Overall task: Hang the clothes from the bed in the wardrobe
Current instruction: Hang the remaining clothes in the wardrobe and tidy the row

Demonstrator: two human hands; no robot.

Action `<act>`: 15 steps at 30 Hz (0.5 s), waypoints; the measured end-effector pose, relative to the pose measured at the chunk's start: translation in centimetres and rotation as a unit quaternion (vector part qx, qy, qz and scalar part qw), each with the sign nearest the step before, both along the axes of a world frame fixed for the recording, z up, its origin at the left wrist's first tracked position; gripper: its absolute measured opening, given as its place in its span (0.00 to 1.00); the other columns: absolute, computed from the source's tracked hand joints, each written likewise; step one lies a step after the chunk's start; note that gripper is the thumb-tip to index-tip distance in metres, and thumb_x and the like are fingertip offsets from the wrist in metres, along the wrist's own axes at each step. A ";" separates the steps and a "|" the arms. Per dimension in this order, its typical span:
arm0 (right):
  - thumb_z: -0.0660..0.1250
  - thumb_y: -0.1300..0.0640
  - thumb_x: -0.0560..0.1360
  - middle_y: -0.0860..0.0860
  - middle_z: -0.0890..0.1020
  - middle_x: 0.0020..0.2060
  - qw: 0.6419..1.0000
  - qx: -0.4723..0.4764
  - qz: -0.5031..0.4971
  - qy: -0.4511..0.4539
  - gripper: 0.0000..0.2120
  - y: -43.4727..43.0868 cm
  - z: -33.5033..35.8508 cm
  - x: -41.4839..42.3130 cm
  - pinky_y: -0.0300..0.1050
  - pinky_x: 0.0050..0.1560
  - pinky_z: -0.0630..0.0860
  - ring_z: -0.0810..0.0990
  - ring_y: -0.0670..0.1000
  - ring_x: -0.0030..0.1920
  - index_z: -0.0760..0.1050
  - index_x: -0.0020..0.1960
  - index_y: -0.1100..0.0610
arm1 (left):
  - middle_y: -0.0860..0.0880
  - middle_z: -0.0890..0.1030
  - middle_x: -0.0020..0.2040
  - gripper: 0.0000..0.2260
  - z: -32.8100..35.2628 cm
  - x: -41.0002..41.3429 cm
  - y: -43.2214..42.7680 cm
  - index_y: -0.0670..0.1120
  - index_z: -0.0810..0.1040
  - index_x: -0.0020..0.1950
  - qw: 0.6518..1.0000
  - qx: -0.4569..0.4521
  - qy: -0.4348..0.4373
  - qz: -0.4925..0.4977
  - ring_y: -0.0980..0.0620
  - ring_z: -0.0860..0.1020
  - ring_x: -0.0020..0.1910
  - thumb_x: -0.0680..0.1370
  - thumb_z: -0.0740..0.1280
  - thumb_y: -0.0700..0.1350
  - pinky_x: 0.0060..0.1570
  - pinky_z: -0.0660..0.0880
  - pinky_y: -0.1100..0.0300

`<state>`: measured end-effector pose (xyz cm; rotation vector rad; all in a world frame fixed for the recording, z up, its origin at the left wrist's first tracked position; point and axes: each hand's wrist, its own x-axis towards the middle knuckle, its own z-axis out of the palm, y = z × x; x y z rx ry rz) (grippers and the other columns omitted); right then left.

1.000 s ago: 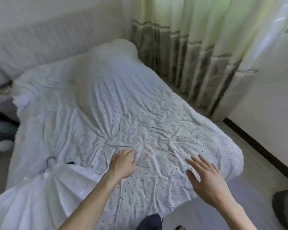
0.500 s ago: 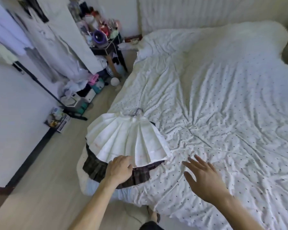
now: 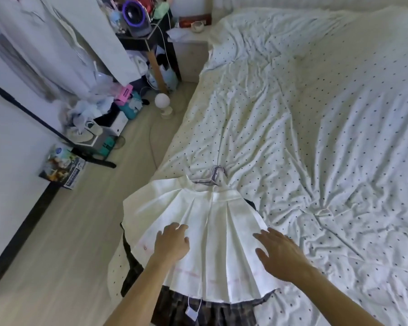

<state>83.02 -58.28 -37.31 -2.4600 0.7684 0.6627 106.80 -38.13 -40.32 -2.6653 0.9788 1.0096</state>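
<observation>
A white pleated skirt (image 3: 207,222) lies flat on the near left part of the bed (image 3: 316,137), clipped to a hanger (image 3: 213,177) whose hook points away from me. Under it lies a dark plaid skirt (image 3: 198,309) with a small white tag. My left hand (image 3: 172,243) hovers over or rests on the white skirt's left side, fingers loosely curled and holding nothing. My right hand (image 3: 278,252) is spread open over the skirt's right edge. Pale clothes (image 3: 45,43) hang on a black rack (image 3: 45,123) at the upper left.
The floor (image 3: 68,231) runs along the bed's left side. Boxes, shoes and bags (image 3: 99,123) pile at the foot of the rack. A dark side table (image 3: 151,38) with a fan stands by the bed's head, a white round lamp (image 3: 162,102) below it.
My view has swung left from the curtain side of the bed to the skirts. Both hands have moved over the white skirt.
</observation>
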 end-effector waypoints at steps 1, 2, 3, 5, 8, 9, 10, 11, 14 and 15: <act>0.52 0.45 0.83 0.45 0.63 0.78 1.000 0.001 -0.004 0.006 0.25 -0.8 -1.1 1.9 0.47 0.77 0.54 0.53 0.49 0.80 0.58 0.79 0.47 | 0.49 0.66 0.76 0.21 -1.0 2.2 -0.9 0.52 0.65 0.76 1.000 0.009 -0.011 -0.009 0.46 0.66 0.73 0.82 0.57 0.50 0.70 0.64 0.49; 0.53 0.45 0.83 0.46 0.65 0.77 1.000 0.000 -0.008 0.011 0.25 -1.7 -2.3 3.7 0.47 0.77 0.56 0.55 0.49 0.79 0.58 0.79 0.48 | 0.49 0.65 0.76 0.21 -1.9 4.4 -1.8 0.52 0.65 0.76 1.000 0.015 -0.023 -0.013 0.47 0.65 0.73 0.82 0.57 0.50 0.70 0.64 0.49; 0.54 0.45 0.83 0.46 0.66 0.76 1.000 0.000 -0.013 0.018 0.25 -2.7 -3.6 5.6 0.47 0.77 0.58 0.56 0.50 0.79 0.58 0.79 0.49 | 0.49 0.64 0.77 0.22 -2.8 6.6 -2.8 0.52 0.64 0.76 0.999 0.017 -0.036 -0.014 0.47 0.65 0.74 0.82 0.57 0.51 0.70 0.64 0.49; 0.55 0.45 0.82 0.47 0.68 0.75 0.999 0.006 -0.030 0.035 0.26 -4.5 -6.2 8.9 0.48 0.75 0.61 0.59 0.51 0.78 0.58 0.79 0.50 | 0.48 0.63 0.77 0.23 -4.7 10.6 -4.7 0.52 0.62 0.77 0.998 0.014 -0.056 -0.018 0.46 0.64 0.74 0.82 0.58 0.51 0.69 0.64 0.50; 0.57 0.45 0.82 0.49 0.67 0.75 0.995 0.036 -0.076 0.062 0.27 -6.6 -9.9 12.8 0.52 0.72 0.65 0.64 0.54 0.75 0.58 0.78 0.52 | 0.47 0.61 0.78 0.24 -8.0 15.7 -7.0 0.51 0.60 0.78 0.997 0.004 -0.072 -0.021 0.45 0.63 0.75 0.82 0.59 0.52 0.70 0.64 0.48; 0.57 0.45 0.82 0.49 0.67 0.75 0.993 0.045 -0.088 0.072 0.28 -7.2 -11.2 13.8 0.53 0.72 0.66 0.64 0.55 0.75 0.57 0.79 0.53 | 0.47 0.61 0.78 0.25 -9.2 17.1 -7.7 0.51 0.60 0.78 0.997 0.000 -0.078 -0.020 0.45 0.62 0.75 0.82 0.59 0.52 0.70 0.63 0.47; 0.57 0.44 0.82 0.50 0.67 0.75 0.990 0.051 -0.099 0.082 0.29 -7.7 -12.3 14.6 0.53 0.72 0.66 0.65 0.56 0.74 0.56 0.79 0.53 | 0.48 0.61 0.78 0.25 -10.3 18.4 -8.4 0.51 0.59 0.79 0.996 -0.003 -0.084 -0.020 0.45 0.62 0.75 0.82 0.60 0.52 0.70 0.63 0.46; 0.57 0.44 0.82 0.52 0.68 0.74 0.988 0.057 -0.111 0.093 0.29 -8.2 -13.5 15.3 0.53 0.71 0.66 0.66 0.57 0.73 0.56 0.79 0.53 | 0.48 0.62 0.78 0.26 -11.5 19.6 -8.9 0.52 0.59 0.78 0.996 -0.005 -0.085 -0.022 0.46 0.62 0.75 0.81 0.60 0.53 0.70 0.63 0.45; 0.57 0.43 0.82 0.55 0.71 0.71 0.983 0.059 -0.132 0.115 0.27 -9.4 -16.3 16.7 0.52 0.70 0.66 0.68 0.59 0.71 0.60 0.77 0.53 | 0.50 0.67 0.75 0.28 -14.9 22.3 -10.0 0.55 0.61 0.76 0.998 0.011 -0.060 -0.026 0.45 0.64 0.74 0.78 0.63 0.58 0.68 0.63 0.43; 0.57 0.43 0.82 0.55 0.72 0.70 0.982 0.057 -0.135 0.119 0.26 -9.7 -16.9 17.0 0.52 0.70 0.66 0.69 0.60 0.70 0.62 0.76 0.53 | 0.51 0.70 0.73 0.28 -15.7 22.8 -10.2 0.57 0.62 0.75 0.998 0.019 -0.048 -0.028 0.45 0.67 0.72 0.76 0.63 0.60 0.66 0.64 0.42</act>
